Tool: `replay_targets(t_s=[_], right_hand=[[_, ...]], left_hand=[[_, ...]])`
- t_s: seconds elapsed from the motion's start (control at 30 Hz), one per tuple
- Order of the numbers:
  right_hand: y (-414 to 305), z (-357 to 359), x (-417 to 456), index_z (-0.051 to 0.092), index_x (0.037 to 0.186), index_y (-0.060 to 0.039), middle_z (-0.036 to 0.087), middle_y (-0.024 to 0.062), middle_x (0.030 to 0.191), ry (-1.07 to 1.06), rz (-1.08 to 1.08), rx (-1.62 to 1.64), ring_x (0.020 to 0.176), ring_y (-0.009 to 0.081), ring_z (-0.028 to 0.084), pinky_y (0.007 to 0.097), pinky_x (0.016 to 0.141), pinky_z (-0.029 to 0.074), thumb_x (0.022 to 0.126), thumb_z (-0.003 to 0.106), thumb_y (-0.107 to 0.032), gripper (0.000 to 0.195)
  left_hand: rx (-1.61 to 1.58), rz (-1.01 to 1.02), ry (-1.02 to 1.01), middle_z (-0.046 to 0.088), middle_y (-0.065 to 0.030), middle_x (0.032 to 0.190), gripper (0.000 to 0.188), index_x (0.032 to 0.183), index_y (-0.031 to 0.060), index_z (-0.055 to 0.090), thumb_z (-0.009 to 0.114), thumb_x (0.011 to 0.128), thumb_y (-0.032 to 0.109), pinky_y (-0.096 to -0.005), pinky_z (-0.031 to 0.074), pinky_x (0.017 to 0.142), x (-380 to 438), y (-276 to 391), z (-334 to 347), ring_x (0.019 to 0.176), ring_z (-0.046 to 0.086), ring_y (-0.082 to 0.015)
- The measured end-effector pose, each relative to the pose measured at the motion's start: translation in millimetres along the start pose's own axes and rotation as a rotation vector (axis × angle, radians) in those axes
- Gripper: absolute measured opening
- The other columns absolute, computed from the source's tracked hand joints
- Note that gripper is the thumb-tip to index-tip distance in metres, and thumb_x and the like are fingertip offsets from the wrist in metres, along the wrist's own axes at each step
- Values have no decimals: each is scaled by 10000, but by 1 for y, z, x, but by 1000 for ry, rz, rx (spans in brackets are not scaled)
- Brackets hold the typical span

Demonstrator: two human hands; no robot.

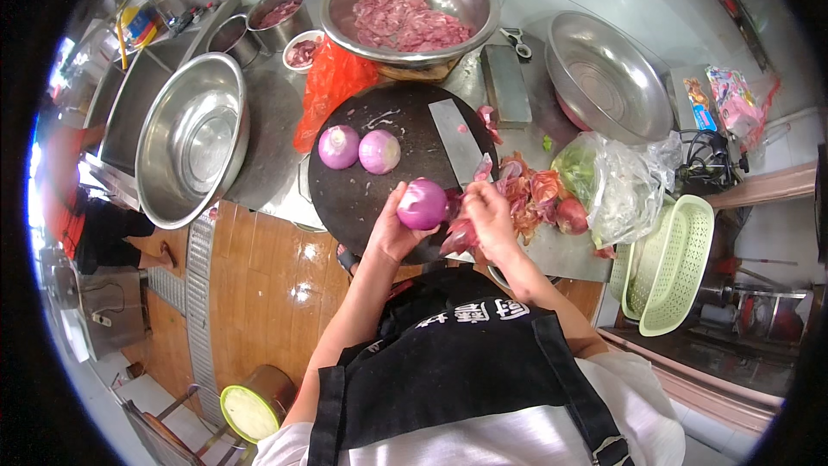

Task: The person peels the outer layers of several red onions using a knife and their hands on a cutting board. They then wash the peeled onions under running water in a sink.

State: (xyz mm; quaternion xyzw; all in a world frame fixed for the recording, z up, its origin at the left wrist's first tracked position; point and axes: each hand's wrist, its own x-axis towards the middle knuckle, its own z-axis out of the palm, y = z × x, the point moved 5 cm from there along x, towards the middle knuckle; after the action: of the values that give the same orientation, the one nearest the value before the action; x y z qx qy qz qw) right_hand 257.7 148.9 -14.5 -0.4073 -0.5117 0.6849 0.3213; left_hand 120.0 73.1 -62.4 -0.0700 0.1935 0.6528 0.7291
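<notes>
My left hand [390, 228] holds a smooth purple red onion [422, 204] above the near edge of a round, dark chopping board [356, 207]. Close by on the right, my right hand [488, 217] grips loose red onion skin [460, 238], some of which hangs below the fingers. Two peeled red onions [338, 147] rest side by side at the left of the board. A cleaver [454, 139] lies flat on the board's right part with a scrap of skin on its blade; my right hand hides its handle. Dry onion peelings [527, 191] are heaped right of the board.
An unpeeled onion [572, 216] sits beside a plastic bag of greens [601, 181]. Behind the board are a steel bowl of sliced meat [411, 16] and a whetstone [506, 85]. Steel bowls [194, 142] flank it, green baskets [673, 265] stand right. Another person [77, 207] is far left.
</notes>
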Motion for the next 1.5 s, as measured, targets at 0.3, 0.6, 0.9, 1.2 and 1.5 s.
replay_targets(t_s=[0.3,0.6,0.9,1.2,1.5], right_hand=[[-31,-8,-10,557,950,-27,617,51,738,25,-173,-310,591,88,582,241,523,476,875,626,-224,222],[-29,31,-13,472,861,-44,591,157,720,-72,-386,-599,663,345,606,422,561,469,803,610,-114,165],[-38,33,-14,462,851,-58,582,141,723,-45,-505,-626,652,349,595,419,553,463,802,588,-102,141],[-37,14,-11,468,826,-38,584,140,681,12,-354,-497,635,292,619,358,551,469,781,589,-42,129],[-61,-82,18,569,924,-23,599,149,971,327,-494,-1171,907,305,571,411,748,459,843,600,-203,200]], left_hand=[[222,115,178,563,-92,1174,435,1249,145,479,480,920,430,-444,515,804,-14,1,12,1050,565,-232],[501,283,186,521,-105,1156,566,1291,70,375,634,850,313,-392,499,853,-19,-1,35,1020,558,-224],[679,311,245,546,-94,1104,505,1284,67,383,604,880,277,-326,484,827,-20,0,46,977,564,-191],[505,182,176,542,-103,1133,513,1274,75,413,600,859,312,-352,488,849,-15,-7,39,1016,563,-217],[-86,-20,90,587,-174,1115,470,1140,120,560,454,843,468,-341,470,467,-26,2,23,762,586,-327]])
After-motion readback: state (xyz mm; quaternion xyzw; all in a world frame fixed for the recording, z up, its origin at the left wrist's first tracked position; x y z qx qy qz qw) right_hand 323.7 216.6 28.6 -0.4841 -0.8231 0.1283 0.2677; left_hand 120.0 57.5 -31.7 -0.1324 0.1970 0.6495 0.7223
